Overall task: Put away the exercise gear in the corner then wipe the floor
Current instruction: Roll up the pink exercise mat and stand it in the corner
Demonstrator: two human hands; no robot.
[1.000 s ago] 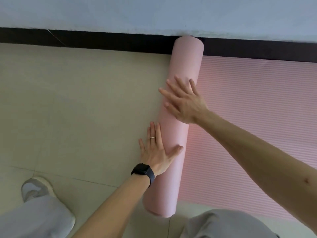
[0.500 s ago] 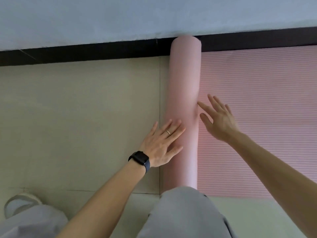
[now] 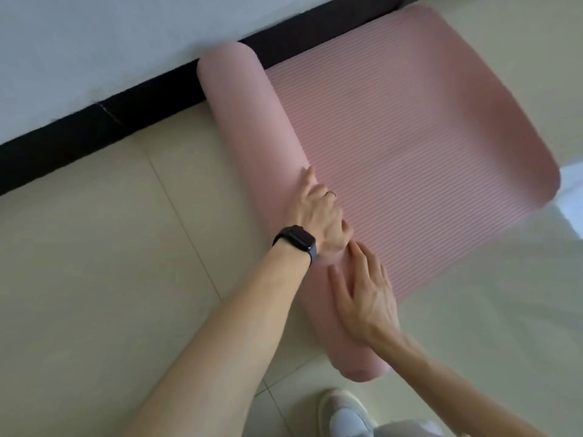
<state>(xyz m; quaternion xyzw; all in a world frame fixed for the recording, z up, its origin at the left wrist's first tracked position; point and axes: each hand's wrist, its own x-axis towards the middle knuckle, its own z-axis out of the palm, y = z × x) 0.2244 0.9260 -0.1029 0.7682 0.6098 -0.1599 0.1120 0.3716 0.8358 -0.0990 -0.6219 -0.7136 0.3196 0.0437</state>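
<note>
A pink exercise mat lies on the cream tile floor, its ribbed flat part spreading to the right. Its rolled part runs from the wall toward me as a thick tube. My left hand, with a black watch and a ring, sits on top of the roll about midway, fingers curled over its far side where it meets the flat part. My right hand lies flat on the roll just below the left, fingers spread. The near end of the roll is beside my shoe.
A black baseboard under a white wall borders the far end of the mat. My white shoe and grey trouser leg are at the bottom edge. A bright sunlit patch falls on the floor at the right.
My view has swung so the roll now lies diagonally. The right hand moved from the flat mat onto the roll. The left hand slid over the top and curled its fingers.
</note>
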